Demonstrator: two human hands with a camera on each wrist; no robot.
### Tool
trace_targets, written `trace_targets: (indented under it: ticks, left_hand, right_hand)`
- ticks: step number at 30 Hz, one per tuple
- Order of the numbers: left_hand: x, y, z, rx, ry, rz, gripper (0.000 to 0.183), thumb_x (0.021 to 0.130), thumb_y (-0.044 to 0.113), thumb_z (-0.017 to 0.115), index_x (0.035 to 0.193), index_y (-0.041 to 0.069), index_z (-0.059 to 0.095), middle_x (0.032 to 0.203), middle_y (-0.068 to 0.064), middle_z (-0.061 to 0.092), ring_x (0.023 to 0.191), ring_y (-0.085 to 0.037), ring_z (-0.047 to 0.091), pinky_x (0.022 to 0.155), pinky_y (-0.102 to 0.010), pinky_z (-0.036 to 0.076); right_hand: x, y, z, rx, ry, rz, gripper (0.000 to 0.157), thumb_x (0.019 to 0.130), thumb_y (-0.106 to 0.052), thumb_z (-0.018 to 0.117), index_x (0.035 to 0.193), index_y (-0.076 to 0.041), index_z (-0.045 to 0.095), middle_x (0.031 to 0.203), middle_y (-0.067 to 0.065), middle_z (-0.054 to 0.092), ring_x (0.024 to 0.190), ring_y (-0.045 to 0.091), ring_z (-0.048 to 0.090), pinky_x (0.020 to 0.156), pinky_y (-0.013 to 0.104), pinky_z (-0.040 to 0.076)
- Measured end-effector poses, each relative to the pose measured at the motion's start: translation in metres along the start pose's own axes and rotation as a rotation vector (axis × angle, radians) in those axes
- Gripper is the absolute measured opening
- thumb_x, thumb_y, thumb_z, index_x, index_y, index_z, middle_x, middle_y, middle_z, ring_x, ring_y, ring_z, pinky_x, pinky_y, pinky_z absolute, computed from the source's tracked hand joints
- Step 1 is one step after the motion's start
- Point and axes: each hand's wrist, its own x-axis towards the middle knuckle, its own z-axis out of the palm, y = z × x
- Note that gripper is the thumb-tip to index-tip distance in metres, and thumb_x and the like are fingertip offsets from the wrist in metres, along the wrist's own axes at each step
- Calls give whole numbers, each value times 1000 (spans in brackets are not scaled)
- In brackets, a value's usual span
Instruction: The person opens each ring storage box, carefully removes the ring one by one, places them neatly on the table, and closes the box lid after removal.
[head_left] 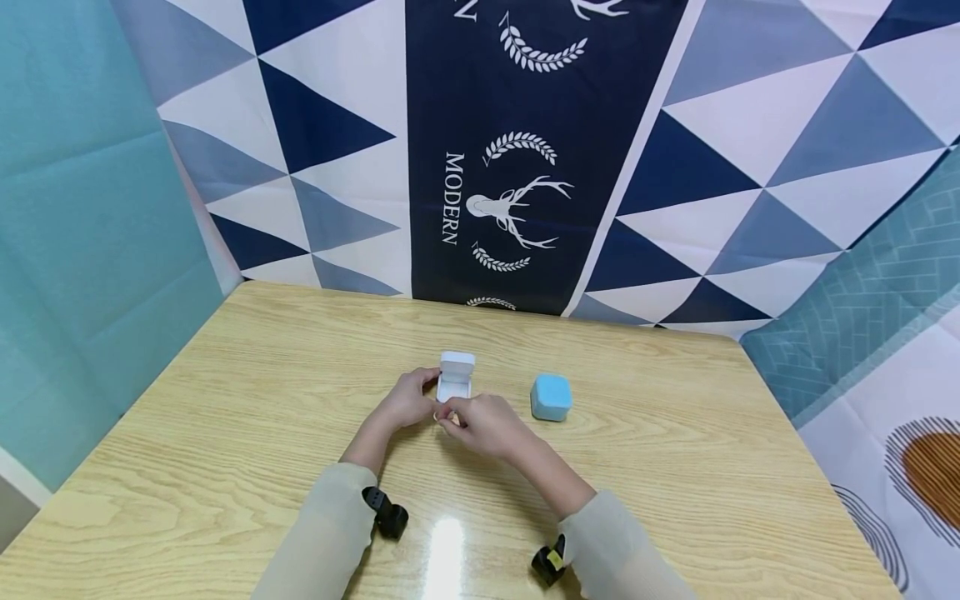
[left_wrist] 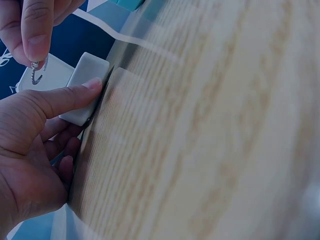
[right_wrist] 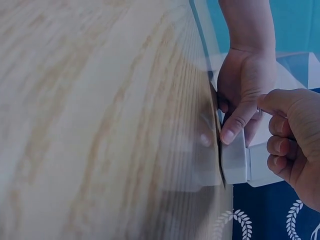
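A small white ring box (head_left: 454, 368) stands on the table with its lid raised. My left hand (head_left: 408, 402) grips the box's base from the left; in the left wrist view its thumb lies along the front wall of the box (left_wrist: 90, 72). Between thumb and index finger my right hand (head_left: 487, 425) pinches a thin silver ring (left_wrist: 36, 77) just in front of the box. The ring hangs below the fingertips in the left wrist view. In the right wrist view the fingers of the right hand (right_wrist: 300, 145) cover most of it.
To the right of the hands a light-blue rounded cube (head_left: 551, 397) sits on the wooden table (head_left: 225, 467). A patterned cloth (head_left: 510, 233) hangs behind the table's far edge. Teal cloth (head_left: 90, 208) hangs along the left side.
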Motion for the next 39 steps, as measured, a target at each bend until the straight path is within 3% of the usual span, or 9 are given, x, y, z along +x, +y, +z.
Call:
trace_targets:
  ticks: [21, 30, 39]
  left_hand:
    - [-1, 0, -2, -13, -7, -15, 68, 76, 12, 75, 137, 2, 46, 140, -19, 45, 135, -36, 35, 113, -49, 26]
    - [0, -2, 0, -20, 1, 3, 67, 76, 11, 75, 136, 0, 46, 139, -19, 47, 133, -36, 38, 112, -48, 29]
    - [0, -3, 1, -13, 3, 5, 65, 77, 8, 74, 135, 0, 47, 138, -20, 47, 133, -36, 39, 112, -47, 30]
  right_hand:
    - [-2, -2, 7, 8, -18, -23, 12, 92, -21, 58, 94, -15, 69, 51, -9, 48, 44, -1, 32, 43, 15, 27]
    - [-2, -4, 10, 0, -4, -42, 12, 91, -20, 60, 93, -14, 70, 64, -6, 63, 49, -3, 38, 46, 14, 32]
    - [-1, -4, 12, -19, -22, -53, 12, 92, -21, 59, 95, -14, 70, 68, -6, 65, 51, -2, 41, 48, 15, 34]
